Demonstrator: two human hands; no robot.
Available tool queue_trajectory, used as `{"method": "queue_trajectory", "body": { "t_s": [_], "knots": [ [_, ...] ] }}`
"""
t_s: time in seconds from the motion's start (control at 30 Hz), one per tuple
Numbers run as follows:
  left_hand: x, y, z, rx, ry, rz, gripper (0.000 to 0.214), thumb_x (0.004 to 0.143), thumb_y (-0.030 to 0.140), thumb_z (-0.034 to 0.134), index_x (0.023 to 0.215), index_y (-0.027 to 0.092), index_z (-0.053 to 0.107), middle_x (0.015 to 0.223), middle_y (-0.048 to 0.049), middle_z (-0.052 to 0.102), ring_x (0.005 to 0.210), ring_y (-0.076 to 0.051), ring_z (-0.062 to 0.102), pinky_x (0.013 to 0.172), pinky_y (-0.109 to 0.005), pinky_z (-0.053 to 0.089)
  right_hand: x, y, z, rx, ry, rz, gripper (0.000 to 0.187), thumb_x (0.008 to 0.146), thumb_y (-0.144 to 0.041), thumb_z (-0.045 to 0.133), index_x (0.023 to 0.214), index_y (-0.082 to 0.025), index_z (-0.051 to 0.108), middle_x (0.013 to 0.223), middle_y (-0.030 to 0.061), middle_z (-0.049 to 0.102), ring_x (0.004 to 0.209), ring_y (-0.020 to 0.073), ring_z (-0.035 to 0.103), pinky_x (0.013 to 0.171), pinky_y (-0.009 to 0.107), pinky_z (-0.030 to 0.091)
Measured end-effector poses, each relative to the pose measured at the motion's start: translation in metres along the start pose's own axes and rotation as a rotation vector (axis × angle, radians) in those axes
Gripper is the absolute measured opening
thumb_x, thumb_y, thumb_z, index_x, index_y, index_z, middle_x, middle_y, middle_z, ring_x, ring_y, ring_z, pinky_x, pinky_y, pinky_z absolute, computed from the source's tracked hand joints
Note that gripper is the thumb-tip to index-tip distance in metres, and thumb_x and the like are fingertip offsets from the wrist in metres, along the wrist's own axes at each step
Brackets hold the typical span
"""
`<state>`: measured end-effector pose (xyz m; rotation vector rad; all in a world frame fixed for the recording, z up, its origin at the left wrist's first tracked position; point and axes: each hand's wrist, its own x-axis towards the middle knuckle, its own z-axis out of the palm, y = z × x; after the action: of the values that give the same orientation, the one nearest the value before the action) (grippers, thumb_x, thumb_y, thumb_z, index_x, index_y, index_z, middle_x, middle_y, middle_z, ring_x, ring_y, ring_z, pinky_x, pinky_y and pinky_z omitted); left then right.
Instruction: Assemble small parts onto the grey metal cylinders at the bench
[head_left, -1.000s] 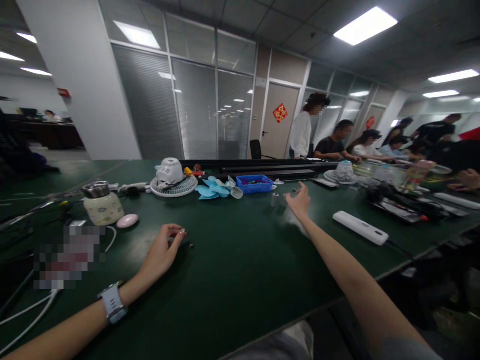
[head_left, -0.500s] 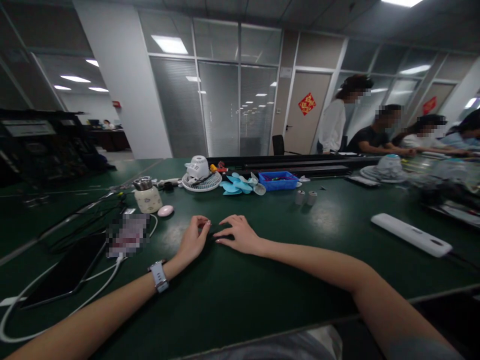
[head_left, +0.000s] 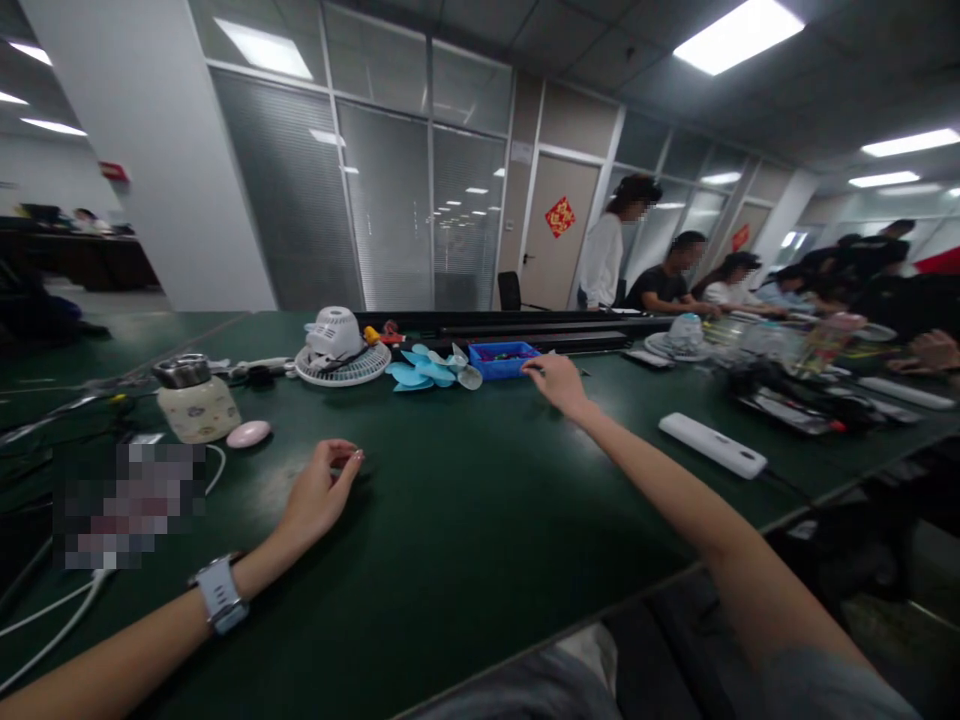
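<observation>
My left hand (head_left: 321, 492) is over the green table (head_left: 427, 550) at left of centre, wearing a watch (head_left: 223, 592) on its wrist. Its thumb and index finger come together in a pinch; anything between them is too small to make out. Stretched out to the far side, my right hand (head_left: 561, 385) is beside the right end of a blue tray (head_left: 487, 366) of small parts. Its fingers are bent, partly hidden and blurred. Left of the tray lie light-blue fan blades (head_left: 422, 370), then a white fan body (head_left: 334, 335) on a round grille (head_left: 352, 370).
At left stand a cream bottle (head_left: 199, 408), a pink oval object (head_left: 249, 433) and white cables (head_left: 64, 625). A white power strip (head_left: 712, 446) lies right of my right forearm. Black bars (head_left: 540, 330) run along the back. Several people sit or stand at far right.
My right hand has moved away from my left hand, forward and right to the tray; the two grey cylinders there are now hidden. My view has turned right. My left hand keeps its pinch.
</observation>
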<state>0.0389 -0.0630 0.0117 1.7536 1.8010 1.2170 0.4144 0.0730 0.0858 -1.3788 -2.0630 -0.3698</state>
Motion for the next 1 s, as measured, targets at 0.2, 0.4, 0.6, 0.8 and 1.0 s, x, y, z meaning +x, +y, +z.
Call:
{"method": "queue_trajectory", "body": {
  "t_s": [0.2, 0.4, 0.6, 0.8, 1.0],
  "knots": [
    [0.0, 0.0, -0.002, 0.014, -0.004, -0.014, 0.051, 0.073, 0.063, 0.048, 0.1, 0.02, 0.05, 0.098, -0.01, 0.067, 0.093, -0.027, 0.066, 0.079, -0.041, 0.054, 0.006, 0.078, -0.009, -0.226, -0.11, 0.413, 0.026, 0.09, -0.035, 0.055, 0.106, -0.023, 0.072, 0.105, 0.0075, 0.072, 0.098, 0.0221, 0.065, 0.082, 0.029, 0.046],
    [-0.001, 0.002, -0.003, -0.003, -0.005, -0.011, 0.052, 0.073, 0.063, 0.05, 0.099, 0.019, 0.051, 0.096, -0.0115, 0.068, 0.087, -0.028, 0.067, 0.077, -0.044, 0.055, -0.004, 0.079, 0.011, -0.238, -0.143, 0.482, 0.021, 0.088, -0.029, 0.059, 0.099, -0.021, 0.074, 0.1, 0.0104, 0.073, 0.094, 0.0211, 0.066, 0.079, 0.026, 0.047],
    [0.002, -0.006, -0.002, 0.008, -0.006, 0.016, 0.051, 0.074, 0.063, 0.052, 0.101, 0.019, 0.053, 0.095, -0.0106, 0.069, 0.087, -0.028, 0.068, 0.073, -0.042, 0.057, -0.002, 0.084, 0.013, -0.228, -0.15, 0.519, 0.023, 0.089, -0.029, 0.057, 0.101, -0.02, 0.074, 0.101, 0.0112, 0.073, 0.095, 0.0202, 0.067, 0.079, 0.025, 0.047],
    [0.003, -0.007, 0.0, 0.008, -0.005, 0.012, 0.052, 0.074, 0.063, 0.052, 0.101, 0.018, 0.052, 0.094, -0.0106, 0.069, 0.085, -0.027, 0.069, 0.075, -0.041, 0.056, -0.001, 0.089, 0.016, -0.2, -0.151, 0.528, 0.022, 0.089, -0.027, 0.058, 0.101, -0.018, 0.075, 0.102, 0.0126, 0.073, 0.097, 0.0205, 0.067, 0.082, 0.025, 0.046],
    [0.001, -0.001, -0.002, 0.0, -0.017, -0.019, 0.055, 0.071, 0.065, 0.052, 0.1, 0.018, 0.052, 0.095, -0.0118, 0.069, 0.086, -0.028, 0.068, 0.075, -0.044, 0.056, -0.003, 0.092, 0.018, -0.18, -0.147, 0.549, 0.022, 0.088, -0.028, 0.059, 0.101, -0.019, 0.075, 0.098, 0.0117, 0.074, 0.093, 0.0203, 0.068, 0.08, 0.025, 0.047]
  ]
}}
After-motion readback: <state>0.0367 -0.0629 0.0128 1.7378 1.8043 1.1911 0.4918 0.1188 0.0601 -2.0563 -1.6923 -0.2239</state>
